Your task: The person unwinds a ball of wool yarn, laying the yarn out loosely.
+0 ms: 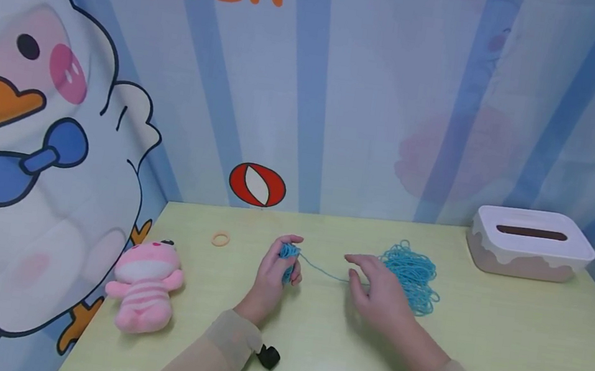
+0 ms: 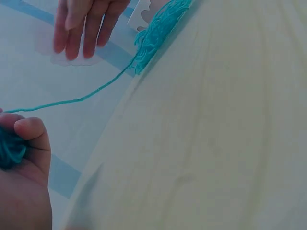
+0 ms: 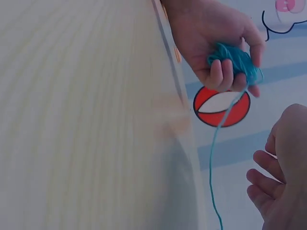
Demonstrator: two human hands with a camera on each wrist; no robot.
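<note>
Seemingly winding: gripping blue yarn bundle (image 3: pixel 234 56) in L hand (image 1: pixel 270 277), w/ R hand (image 1: pixel 380 292) relaxed, empty, nr yarn pile (image 1: pixel 414 277) toward back edge of desk (image 1: pixel 336 234), prob needing strand (image 2: pixel 72 100) pinched next.

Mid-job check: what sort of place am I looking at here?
Probably an indoor play corner or a staged tabletop set; the pictures can't settle which. The cartoon duck backdrop, pink plush toy and pale table suggest it.

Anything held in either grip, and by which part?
Left grip holds the small blue yarn bundle around its body; right grip holds nothing.
</note>
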